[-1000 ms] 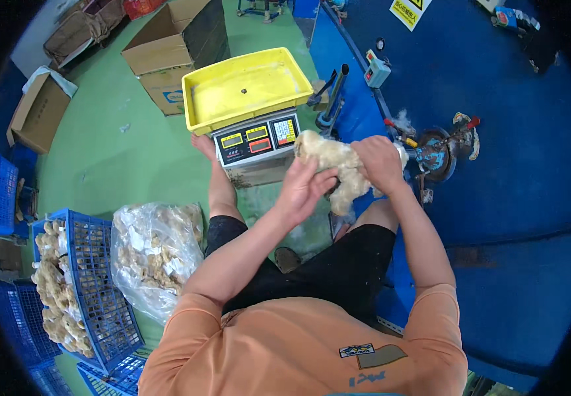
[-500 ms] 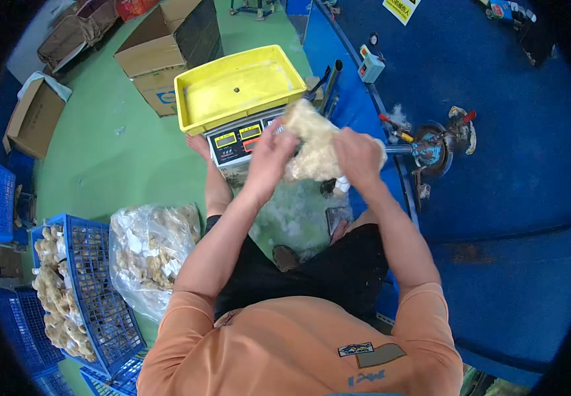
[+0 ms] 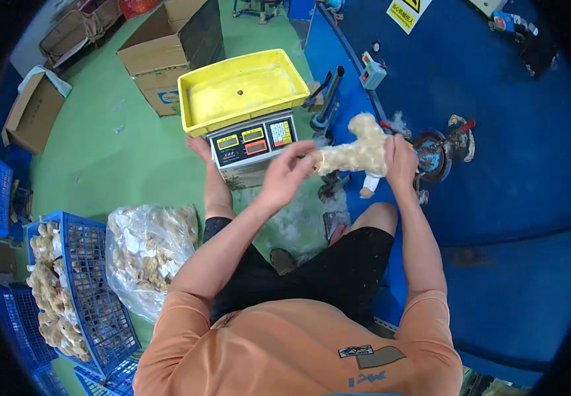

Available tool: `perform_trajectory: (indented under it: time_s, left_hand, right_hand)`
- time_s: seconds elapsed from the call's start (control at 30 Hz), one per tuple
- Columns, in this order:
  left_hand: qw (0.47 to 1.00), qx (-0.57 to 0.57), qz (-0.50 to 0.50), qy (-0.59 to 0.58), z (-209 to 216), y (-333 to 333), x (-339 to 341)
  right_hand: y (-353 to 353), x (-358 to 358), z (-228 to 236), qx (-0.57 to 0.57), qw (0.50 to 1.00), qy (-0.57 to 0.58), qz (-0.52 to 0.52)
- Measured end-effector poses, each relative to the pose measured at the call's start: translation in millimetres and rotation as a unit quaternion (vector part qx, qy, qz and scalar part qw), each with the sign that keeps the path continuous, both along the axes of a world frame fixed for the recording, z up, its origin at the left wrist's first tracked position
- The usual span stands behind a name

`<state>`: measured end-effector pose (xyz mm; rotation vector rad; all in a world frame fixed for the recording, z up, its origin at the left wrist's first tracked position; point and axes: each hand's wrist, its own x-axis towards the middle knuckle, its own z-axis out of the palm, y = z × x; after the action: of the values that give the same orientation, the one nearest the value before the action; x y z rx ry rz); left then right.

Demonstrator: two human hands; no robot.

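A limp, fluffy beige plush toy skin (image 3: pixel 358 157) hangs in front of me above the floor, over my right knee. My right hand (image 3: pixel 401 162) is closed round its right end. A rounded part of it sticks up, and a small white piece with a brown tip (image 3: pixel 369 185) dangles below. My left hand (image 3: pixel 286 175) is at its narrow left end, fingers stretched and thumb apart, the tips at or touching the fabric edge. Just beyond my left hand stands a digital scale (image 3: pixel 253 142) with a yellow tray (image 3: pixel 242 125) on top.
To my left are a clear bag (image 3: pixel 146 254) of plush pieces and a blue crate (image 3: pixel 97 290) filled with more. An open cardboard box (image 3: pixel 156 63) stands beyond. At right, a blue machine (image 3: pixel 497 178) carries a round metal fitting (image 3: pixel 432 158) and a control box (image 3: pixel 372 71). White fluff (image 3: pixel 292 221) litters the floor.
Both hands have shifted right with the plush skin, uncovering the scale's keypad. The skin now stretches out sideways, its upper part and white piece showing. My left fingers have spread.
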<state>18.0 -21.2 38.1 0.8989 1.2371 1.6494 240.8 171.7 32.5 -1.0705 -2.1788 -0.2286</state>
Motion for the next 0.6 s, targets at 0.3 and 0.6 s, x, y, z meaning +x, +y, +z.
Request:
perform_trajectory:
  time_s: [0.3,0.6]
  left_hand:
    - [0.984,-0.02,0.115,0.132,4,27,19]
    - [0.991,-0.021,0.111,0.072,-17,9,-7]
  right_hand:
    - [-24,-36,3,0.048,0.999,-0.016,0.011]
    - [-43,-57,11,0.02,0.998,-0.026,0.051]
